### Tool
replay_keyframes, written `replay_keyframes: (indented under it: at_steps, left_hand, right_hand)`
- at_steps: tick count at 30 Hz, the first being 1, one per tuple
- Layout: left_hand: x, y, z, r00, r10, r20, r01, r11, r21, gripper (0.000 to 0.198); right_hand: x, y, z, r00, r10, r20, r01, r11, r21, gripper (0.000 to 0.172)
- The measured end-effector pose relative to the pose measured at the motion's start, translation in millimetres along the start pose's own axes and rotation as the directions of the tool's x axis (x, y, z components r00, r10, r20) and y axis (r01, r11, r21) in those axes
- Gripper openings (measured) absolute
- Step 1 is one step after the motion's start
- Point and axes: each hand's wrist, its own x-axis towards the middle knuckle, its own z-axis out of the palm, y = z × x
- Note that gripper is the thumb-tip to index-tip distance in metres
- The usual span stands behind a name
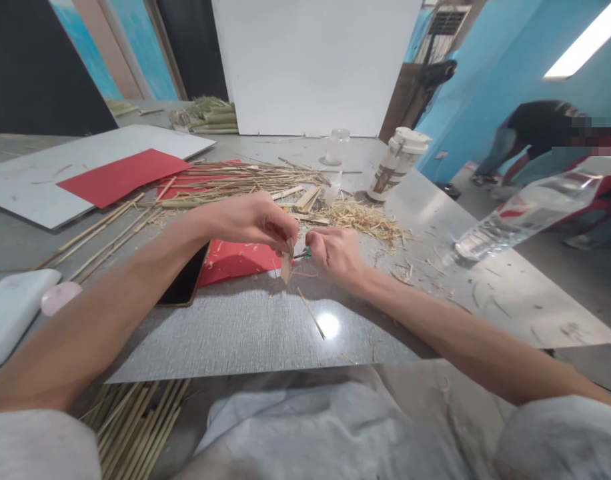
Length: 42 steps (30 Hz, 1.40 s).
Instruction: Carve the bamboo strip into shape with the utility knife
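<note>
My left hand (258, 223) is closed in a pinch on a short flat strip of bamboo (286, 268), held upright just above the grey table (245, 333). My right hand (334, 253) is closed around a small tool with a green handle (303, 253), whose tip meets the strip. Both hands hover over the edge of a red paper sheet (235, 260). A thin loose splinter (311, 312) lies on the table in front of them.
A pile of split bamboo stalks (235, 179) and shavings (363, 219) lies behind the hands. A phone (184, 283), a lidded cup (398, 163), a clear bottle (528, 212), a small glass (335, 147), a white board (60, 177) and more stalks (135, 427) on my lap surround them. Another person bends at far right.
</note>
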Motion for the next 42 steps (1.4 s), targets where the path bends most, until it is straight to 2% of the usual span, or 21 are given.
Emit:
replay_keyframes:
  at_steps: [15, 21, 29, 35, 42]
  left_hand:
    - [2, 0, -0.5, 1.000, -0.017, 0.017, 0.016, 0.999, 0.038, 0.015]
    - [3, 2, -1.1, 0.999, -0.032, 0.002, 0.032, 0.998, 0.056, 0.013]
    - [3, 7, -1.3, 1.000, 0.010, 0.013, -0.011, 0.995, 0.104, 0.016]
    - [2, 6, -0.8, 1.000, -0.005, 0.006, 0.004, 0.997, 0.081, 0.016]
    - [2, 7, -1.7, 1.000, -0.023, 0.018, 0.022, 0.999, 0.048, 0.015]
  right_hand:
    - [0, 4, 11, 0.995, 0.058, 0.082, -0.060, 0.998, 0.021, 0.075]
    - [1, 2, 13, 0.990, 0.074, 0.123, -0.075, 0.997, 0.004, 0.072]
    - [-5, -1, 12, 0.966, 0.040, 0.254, -0.025, 0.998, -0.063, 0.067]
    - [-5, -3, 11, 0.948, 0.056, 0.314, -0.017, 0.992, -0.123, 0.071]
    - [-4, -7, 10, 0.927, 0.047, 0.373, 0.019, 0.985, -0.171, 0.065]
